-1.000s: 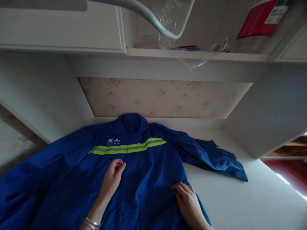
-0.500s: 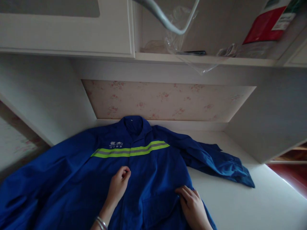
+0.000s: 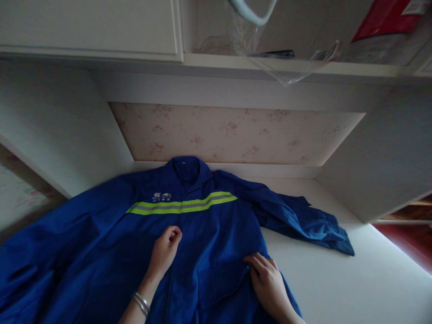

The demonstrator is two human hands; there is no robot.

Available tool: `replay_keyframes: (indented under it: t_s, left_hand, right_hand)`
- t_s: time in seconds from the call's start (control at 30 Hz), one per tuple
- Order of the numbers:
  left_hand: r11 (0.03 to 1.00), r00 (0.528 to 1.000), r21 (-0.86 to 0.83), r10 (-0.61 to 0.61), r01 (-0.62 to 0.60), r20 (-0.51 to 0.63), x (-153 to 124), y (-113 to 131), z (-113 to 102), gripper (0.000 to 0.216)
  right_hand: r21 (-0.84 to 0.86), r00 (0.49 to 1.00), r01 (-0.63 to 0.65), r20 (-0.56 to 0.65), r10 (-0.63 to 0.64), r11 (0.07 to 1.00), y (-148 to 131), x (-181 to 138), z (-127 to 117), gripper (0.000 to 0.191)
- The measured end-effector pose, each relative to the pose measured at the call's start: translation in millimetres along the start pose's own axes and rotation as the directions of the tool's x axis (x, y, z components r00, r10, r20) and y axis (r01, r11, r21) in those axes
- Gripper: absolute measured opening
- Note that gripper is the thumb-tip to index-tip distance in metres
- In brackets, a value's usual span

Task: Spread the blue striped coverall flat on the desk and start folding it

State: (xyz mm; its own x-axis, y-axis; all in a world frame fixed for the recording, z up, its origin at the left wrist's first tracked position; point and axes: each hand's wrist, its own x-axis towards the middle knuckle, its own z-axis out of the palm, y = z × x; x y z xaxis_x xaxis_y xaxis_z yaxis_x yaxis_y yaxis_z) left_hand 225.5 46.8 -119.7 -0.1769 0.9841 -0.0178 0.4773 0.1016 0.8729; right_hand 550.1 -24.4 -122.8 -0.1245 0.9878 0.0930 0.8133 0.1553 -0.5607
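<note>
A blue work jacket (image 3: pixel 216 234) with a yellow-and-grey reflective stripe (image 3: pixel 182 204) lies front-up on a white surface (image 3: pixel 337 283), collar toward the wall. My left hand (image 3: pixel 164 252), with bracelets at the wrist, pinches the fabric at the jacket's front placket just below the stripe. My right hand (image 3: pixel 268 281) lies flat on the jacket's right side near a chest pocket, fingers spread. The jacket's right sleeve (image 3: pixel 303 225) stretches out across the white surface; the left sleeve drapes off to the left.
A floral wallpaper panel (image 3: pixel 236 132) backs the recess. White side walls close in on both sides. Overhead is a shelf (image 3: pixel 286 67) with a clear plastic bag, a dark object and a red package (image 3: pixel 384 18). A white curved handle hangs above.
The view shifted a little; my left hand slid slightly along the placket and stays pinched. My right hand remains flat on the jacket.
</note>
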Motion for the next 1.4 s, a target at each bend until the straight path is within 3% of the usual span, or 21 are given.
replay_keyframes:
  t_s: [1.4]
  left_hand:
    - [1.000, 1.000, 0.012, -0.022, 0.021, 0.017, 2.0, -4.6, 0.8, 0.024]
  right_hand:
    - [-0.023, 0.999, -0.013, 0.041, 0.014, 1.000, -0.7, 1.8, -0.4, 0.037]
